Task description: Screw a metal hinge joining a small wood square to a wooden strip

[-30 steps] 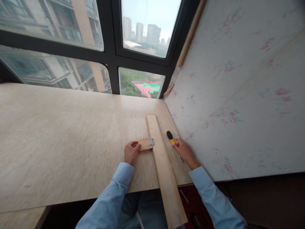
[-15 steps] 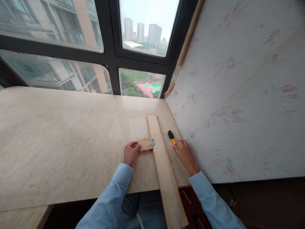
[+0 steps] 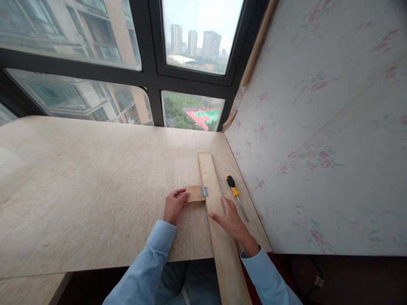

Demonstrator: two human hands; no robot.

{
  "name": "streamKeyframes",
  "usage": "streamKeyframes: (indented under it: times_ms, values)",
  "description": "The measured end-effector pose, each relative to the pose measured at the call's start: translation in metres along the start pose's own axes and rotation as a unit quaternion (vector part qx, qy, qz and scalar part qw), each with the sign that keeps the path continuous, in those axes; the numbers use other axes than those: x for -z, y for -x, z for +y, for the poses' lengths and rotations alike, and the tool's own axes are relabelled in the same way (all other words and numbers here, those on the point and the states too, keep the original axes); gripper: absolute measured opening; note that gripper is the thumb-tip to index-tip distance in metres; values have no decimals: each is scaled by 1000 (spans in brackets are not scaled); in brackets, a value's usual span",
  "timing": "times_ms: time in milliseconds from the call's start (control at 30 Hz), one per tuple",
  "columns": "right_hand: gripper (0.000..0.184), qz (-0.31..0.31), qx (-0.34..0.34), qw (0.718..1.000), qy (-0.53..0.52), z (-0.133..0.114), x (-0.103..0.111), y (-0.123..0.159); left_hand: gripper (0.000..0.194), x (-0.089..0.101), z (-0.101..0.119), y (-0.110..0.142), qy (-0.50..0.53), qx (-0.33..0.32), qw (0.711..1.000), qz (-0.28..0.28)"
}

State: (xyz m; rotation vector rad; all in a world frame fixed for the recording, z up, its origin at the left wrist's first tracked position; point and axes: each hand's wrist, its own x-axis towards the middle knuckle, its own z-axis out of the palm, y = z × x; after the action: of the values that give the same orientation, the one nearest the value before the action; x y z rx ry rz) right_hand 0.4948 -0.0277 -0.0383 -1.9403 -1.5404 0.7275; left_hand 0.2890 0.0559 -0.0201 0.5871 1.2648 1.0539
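Observation:
A small flat piece of wood (image 3: 193, 193) is pinched at its left end by my left hand (image 3: 175, 205). A metal hinge (image 3: 204, 191) joins that piece to a long wooden board (image 3: 209, 173), which lies on the stone sill and runs past its front edge towards me. Over the board, just below the hinge, is my right hand (image 3: 231, 220), its thumb and fingers apart and nothing held in them. To the right of the board lies a screwdriver (image 3: 233, 185) with a yellow and black handle, its shaft pointing towards me.
The pale stone sill (image 3: 95, 182) stretches far to the left. A wall with flowered paper (image 3: 318, 127) rises close on the right, and a dark-framed window (image 3: 154, 101) stands behind. Below the sill's front edge, a cable (image 3: 313, 288) shows at the lower right.
My right hand has moved left from beside the screwdriver to over the long board, uncovering the shaft. My left hand keeps its hold on the small wood piece. The view has shifted slightly.

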Motion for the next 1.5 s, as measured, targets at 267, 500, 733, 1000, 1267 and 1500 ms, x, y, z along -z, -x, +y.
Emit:
streamKeyframes:
  times_ms: [267, 500, 733, 1000, 1267, 1500]
  values:
    - [88, 31, 1, 999, 9, 8, -18, 11, 56, -17, 4, 6, -43, -120, 988, -81]
    - [86, 57, 16, 998, -2, 15, -28, 12, 69, -37, 7, 9, -291, -313, 887, -175]
    - [85, 56, 16, 998, -5, 16, -28, 13, 54, -46, 12, -13, -479, -400, 750, -220]
    - [106, 79, 8, 991, -106, 26, -30, 18, 54, -68, 24, -16, -612, -400, 633, -255]
    - [82, 39, 26, 997, -64, 17, -12, 13, 64, -81, 37, -22, -656, -360, 591, -302]
    - [74, 42, 28, 998, -50, 15, -12, 9, 79, -54, 15, -13, -489, -375, 763, -197]
